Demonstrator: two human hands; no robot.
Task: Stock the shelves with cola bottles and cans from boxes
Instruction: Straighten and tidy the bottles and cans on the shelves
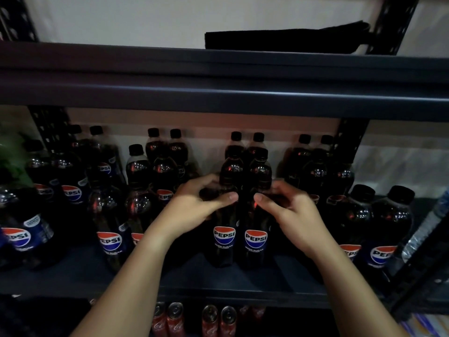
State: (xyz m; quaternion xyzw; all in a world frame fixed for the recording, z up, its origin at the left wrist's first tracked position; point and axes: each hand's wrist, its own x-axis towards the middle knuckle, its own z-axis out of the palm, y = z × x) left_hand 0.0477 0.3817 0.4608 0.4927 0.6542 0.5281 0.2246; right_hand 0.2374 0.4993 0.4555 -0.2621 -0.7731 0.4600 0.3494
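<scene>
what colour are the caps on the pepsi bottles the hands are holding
Black screw caps on both dark plastic Pepsi bottles, seen in the head view.

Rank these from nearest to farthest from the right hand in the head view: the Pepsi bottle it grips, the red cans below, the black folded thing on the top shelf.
1. Pepsi bottle, in the right hand, middle shelf.
2. Red cans, lower shelf, below-left.
3. Black folded thing, top shelf, above.
</scene>
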